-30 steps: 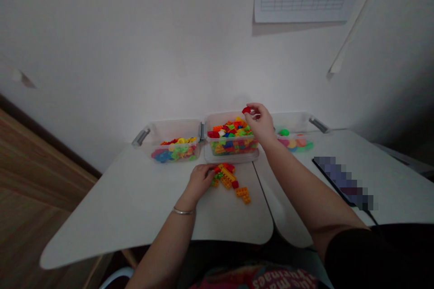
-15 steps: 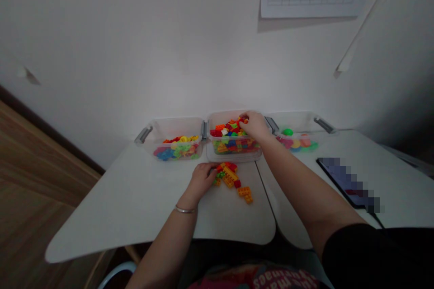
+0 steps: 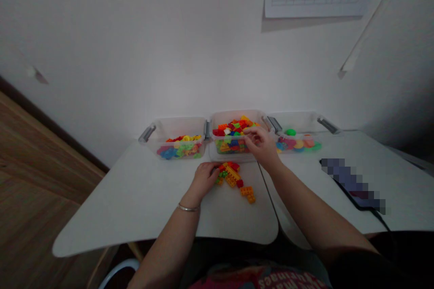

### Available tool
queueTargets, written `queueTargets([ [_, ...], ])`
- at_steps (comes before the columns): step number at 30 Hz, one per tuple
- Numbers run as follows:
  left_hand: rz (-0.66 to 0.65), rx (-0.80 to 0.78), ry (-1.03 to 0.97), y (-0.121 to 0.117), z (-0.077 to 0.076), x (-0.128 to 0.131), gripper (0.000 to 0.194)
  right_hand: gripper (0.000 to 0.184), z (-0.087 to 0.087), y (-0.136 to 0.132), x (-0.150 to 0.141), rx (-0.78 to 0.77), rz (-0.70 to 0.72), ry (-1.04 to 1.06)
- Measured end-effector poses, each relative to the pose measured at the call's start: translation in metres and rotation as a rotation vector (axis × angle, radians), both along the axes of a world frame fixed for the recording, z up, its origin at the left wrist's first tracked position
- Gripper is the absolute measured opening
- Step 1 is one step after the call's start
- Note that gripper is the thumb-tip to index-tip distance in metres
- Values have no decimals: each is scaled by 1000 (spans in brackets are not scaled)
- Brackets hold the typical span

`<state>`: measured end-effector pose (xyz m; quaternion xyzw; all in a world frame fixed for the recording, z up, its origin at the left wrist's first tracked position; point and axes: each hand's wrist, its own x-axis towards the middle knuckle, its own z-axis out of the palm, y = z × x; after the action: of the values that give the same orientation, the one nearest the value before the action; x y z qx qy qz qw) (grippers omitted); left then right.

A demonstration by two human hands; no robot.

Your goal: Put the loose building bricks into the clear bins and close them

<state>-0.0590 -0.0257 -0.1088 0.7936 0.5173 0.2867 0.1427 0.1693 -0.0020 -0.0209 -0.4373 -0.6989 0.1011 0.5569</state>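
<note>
On the table lies a build of toy building bricks (image 3: pixel 232 174), mostly yellow-orange with red and green pieces. My left hand (image 3: pixel 205 177) grips its left end, fingers curled against the red and green bricks. My right hand (image 3: pixel 262 143) hovers at the front right of the middle clear box (image 3: pixel 219 146), which is heaped with loose bricks (image 3: pixel 233 127). Its fingers are bent together in a pinch; whatever is between them is too small or hidden to make out. A separate pair of orange bricks (image 3: pixel 248 193) lies just right of the build.
A clear box (image 3: pixel 180 123) of mixed colourful pieces stands to the left, another clear box (image 3: pixel 298 119) with rounded pieces to the right. A phone-like device (image 3: pixel 352 185) with a cable lies at right. A dark seam (image 3: pixel 267 187) divides the white tabletops (image 3: pixel 135 207).
My right hand has come out of the middle box, moving toward me to its front edge. My left hand stays on the brick build. The view has shifted slightly.
</note>
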Motion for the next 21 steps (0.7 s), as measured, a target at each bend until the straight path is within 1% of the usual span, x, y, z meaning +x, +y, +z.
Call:
queueTargets([
  [2,-4,-13,5,1,0,0,27,17,-18,-14,-2,-94,93,-66],
  [5,-7,-18,6,1,-1,0,27,20,-45,-22,-3,-218,194,-222],
  [7,-14,-17,0,1,-1,0,28,24,-60,-24,-2,-260,219,-327],
  [9,-9,-11,1,1,-1,0,28,27,-70,-25,-2,-283,207,-415],
  [11,3,-2,9,0,0,0,28,29,-76,-27,-3,-314,182,-481],
  [13,8,3,15,-1,0,0,28,29,-78,-29,-3,-344,159,-518],
  [18,10,1,20,0,-1,0,28,14,-76,-31,2,-358,33,-572],
  [21,22,-5,22,1,-1,0,28,12,-81,-29,7,-347,-23,-559],
])
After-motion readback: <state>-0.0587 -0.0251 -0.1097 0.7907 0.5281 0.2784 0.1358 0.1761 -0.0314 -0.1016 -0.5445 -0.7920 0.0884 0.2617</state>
